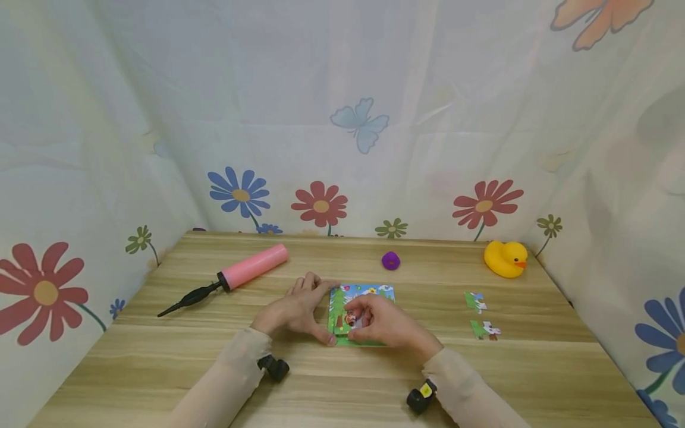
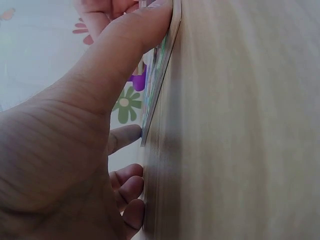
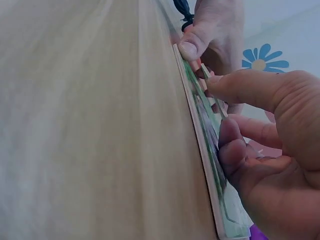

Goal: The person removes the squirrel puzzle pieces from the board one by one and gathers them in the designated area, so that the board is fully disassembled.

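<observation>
A jigsaw puzzle board (image 1: pixel 385 291) with a colourful forest picture lies flat on the table in the head view. My left hand (image 1: pixel 299 306) rests along its left side, thumb on the near corner and index finger at the far corner. The left wrist view shows that thumb pressing the board's edge (image 2: pixel 162 70). Over the board's lower left part, my right hand (image 1: pixel 382 324) pinches a thin puzzle piece (image 3: pixel 221 107) between thumb and fingers. The piece stands tilted just above the board in the right wrist view. My right hand hides part of the picture.
Two loose puzzle pieces (image 1: pixel 474 302) lie on the wooden table (image 1: pixel 332 392) to the right. A yellow rubber duck (image 1: pixel 504 259) stands at the back right, a small purple object (image 1: pixel 390 260) behind the board. A pink hand pump (image 1: pixel 255 267) with a black nozzle lies left.
</observation>
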`<state>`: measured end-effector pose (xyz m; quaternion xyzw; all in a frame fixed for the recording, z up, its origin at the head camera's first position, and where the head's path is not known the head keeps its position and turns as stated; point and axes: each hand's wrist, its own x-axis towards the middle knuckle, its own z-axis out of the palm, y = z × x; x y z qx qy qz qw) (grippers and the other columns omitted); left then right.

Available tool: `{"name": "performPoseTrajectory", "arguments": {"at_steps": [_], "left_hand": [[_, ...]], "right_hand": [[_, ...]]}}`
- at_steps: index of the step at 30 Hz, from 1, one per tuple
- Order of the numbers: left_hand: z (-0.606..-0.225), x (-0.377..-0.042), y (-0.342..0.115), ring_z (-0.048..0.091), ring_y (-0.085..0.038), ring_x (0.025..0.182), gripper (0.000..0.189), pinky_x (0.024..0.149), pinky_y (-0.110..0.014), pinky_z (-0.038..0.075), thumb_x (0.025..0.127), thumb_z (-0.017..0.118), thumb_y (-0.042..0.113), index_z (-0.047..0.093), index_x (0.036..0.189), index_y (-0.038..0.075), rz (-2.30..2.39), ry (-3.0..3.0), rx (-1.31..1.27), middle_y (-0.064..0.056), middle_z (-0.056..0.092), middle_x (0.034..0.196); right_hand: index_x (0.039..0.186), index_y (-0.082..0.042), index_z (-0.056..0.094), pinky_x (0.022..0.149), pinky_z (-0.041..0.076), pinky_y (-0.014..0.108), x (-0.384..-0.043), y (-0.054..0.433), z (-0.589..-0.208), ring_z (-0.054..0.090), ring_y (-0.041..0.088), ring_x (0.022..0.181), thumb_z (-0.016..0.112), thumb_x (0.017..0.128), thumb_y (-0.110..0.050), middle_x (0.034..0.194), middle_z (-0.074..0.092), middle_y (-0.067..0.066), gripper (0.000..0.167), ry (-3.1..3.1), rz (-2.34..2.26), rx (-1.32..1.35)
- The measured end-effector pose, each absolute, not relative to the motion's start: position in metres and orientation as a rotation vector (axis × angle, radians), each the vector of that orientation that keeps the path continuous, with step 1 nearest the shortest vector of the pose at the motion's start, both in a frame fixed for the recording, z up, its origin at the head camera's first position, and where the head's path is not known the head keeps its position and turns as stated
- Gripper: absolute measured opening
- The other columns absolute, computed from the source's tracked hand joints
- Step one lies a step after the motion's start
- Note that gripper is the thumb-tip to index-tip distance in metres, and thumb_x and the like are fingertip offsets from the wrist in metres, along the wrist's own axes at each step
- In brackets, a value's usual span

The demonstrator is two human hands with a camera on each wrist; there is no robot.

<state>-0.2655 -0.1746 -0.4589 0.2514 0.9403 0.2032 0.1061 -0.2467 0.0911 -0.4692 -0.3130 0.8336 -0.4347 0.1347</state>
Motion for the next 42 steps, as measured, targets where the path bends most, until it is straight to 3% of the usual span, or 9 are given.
{"name": "performPoseTrajectory", "arguments": {"at_steps": [8,13,17,29,42], "left_hand": [[-0.459,-0.265,-0.175,0.039,-0.032,0.127,0.128,0.107,-0.051,0.038,0.069,0.103,0.063,0.038,0.172,0.026,0.593,2.764,0.736,-0.014,0.039,0.148],[-0.46,-0.266,-0.175,0.039,-0.031,0.126,0.127,0.106,-0.05,0.038,0.069,0.103,0.064,0.038,0.172,0.027,0.581,2.773,0.743,-0.013,0.039,0.146],[-0.46,-0.266,-0.175,0.038,-0.032,0.127,0.127,0.107,-0.051,0.038,0.069,0.102,0.064,0.037,0.172,0.027,0.585,2.768,0.75,-0.014,0.039,0.147],[-0.46,-0.267,-0.176,0.037,-0.031,0.126,0.129,0.106,-0.048,0.037,0.069,0.102,0.066,0.037,0.173,0.028,0.568,2.766,0.739,-0.011,0.038,0.146],[-0.459,-0.266,-0.177,0.037,-0.031,0.125,0.128,0.104,-0.048,0.036,0.069,0.102,0.065,0.037,0.173,0.028,0.583,2.761,0.739,-0.012,0.039,0.146]], "right_hand": [[0.144,0.003,0.068,0.061,0.049,0.022,-0.25,0.104,-0.449,0.058,0.01,0.072,0.088,0.094,-0.006,0.092,0.067,0.009,0.055,2.401,-1.36,-0.918],[0.146,0.003,0.066,0.067,0.051,0.023,-0.253,0.12,-0.431,0.06,0.014,0.078,0.087,0.094,-0.004,0.111,0.069,0.019,0.056,2.461,-1.419,-0.957],[0.148,-0.001,0.066,0.071,0.052,0.025,-0.255,0.136,-0.419,0.062,0.017,0.083,0.085,0.095,-0.001,0.124,0.067,0.019,0.057,2.513,-1.447,-0.935],[0.151,-0.005,0.065,0.071,0.052,0.025,-0.255,0.188,-0.387,0.061,0.025,0.087,0.084,0.097,-0.003,0.122,0.066,0.016,0.057,2.636,-1.456,-0.82],[0.156,-0.004,0.06,0.069,0.054,0.027,-0.241,0.242,-0.362,0.062,0.021,0.085,0.083,0.1,-0.009,0.114,0.069,0.015,0.061,2.751,-1.424,-0.75]]}}
